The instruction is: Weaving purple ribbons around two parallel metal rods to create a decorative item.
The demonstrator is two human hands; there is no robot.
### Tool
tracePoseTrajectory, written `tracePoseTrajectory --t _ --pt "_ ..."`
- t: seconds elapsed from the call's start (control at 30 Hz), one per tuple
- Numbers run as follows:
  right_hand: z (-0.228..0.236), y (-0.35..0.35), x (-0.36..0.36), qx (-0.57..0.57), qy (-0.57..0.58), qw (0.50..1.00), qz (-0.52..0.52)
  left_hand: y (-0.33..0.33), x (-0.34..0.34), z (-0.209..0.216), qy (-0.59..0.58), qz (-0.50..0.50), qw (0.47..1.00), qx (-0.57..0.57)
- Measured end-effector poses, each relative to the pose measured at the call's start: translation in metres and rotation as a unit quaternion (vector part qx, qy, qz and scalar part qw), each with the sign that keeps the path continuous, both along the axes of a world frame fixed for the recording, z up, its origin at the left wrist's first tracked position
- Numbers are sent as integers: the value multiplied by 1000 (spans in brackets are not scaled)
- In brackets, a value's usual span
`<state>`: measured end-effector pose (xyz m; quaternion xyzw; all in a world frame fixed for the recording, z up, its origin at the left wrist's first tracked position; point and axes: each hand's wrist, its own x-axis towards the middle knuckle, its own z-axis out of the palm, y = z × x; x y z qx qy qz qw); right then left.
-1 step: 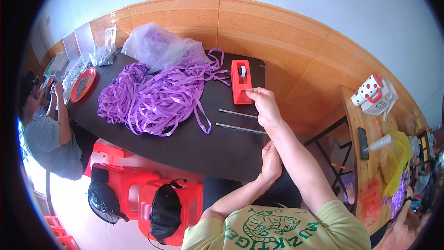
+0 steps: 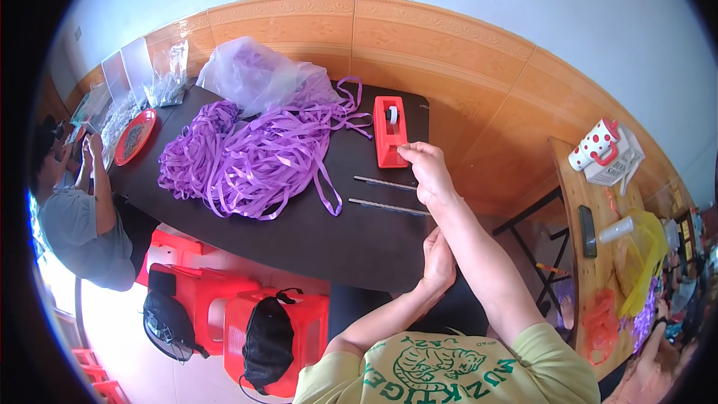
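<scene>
A red tape dispenser point(image 2: 387, 129) with a small white-cored roll stands near the far right corner of the dark table. At its front end my right hand point(image 2: 428, 168) is closed in a pinch; whatever lies between the fingertips is too small to see. Below my right forearm, by the table's right edge, my left hand point(image 2: 438, 260) has its fingers curled together, partly hidden, and what they hold cannot be seen. Two thin metal strips point(image 2: 387, 207) lie side by side near my right hand. Left of them spreads a big heap of purple ribbon point(image 2: 262, 157).
Behind the ribbon sits a translucent plastic bag point(image 2: 250, 71). A red plate point(image 2: 135, 137) holds small parts, near a co-worker point(image 2: 90, 217) at left. Red stools point(image 2: 303, 329) with black bags stand below the table. On the right, a wooden table point(image 2: 580, 198) carries a phone and dotted cup.
</scene>
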<state>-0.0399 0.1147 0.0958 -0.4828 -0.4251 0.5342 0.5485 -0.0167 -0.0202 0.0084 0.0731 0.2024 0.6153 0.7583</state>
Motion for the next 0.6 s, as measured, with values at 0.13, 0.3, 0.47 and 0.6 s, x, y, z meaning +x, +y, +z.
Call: tracePoseTrajectory --t 0.13,0.3,0.47,0.6 --pt "-3 0 2 13 -9 1000 -7 -2 -3 14 10 2 1000 -5" --pt "-13 4 7 18 2 1000 -14 -3 -3 20 -1 9 1000 -10" --pt "-14 4 3 34 2 999 -31 -2 -4 14 3 3 1000 -9" --pt "-16 3 1 41 8 998 -40 -2 -5 13 7 -4 1000 -16"
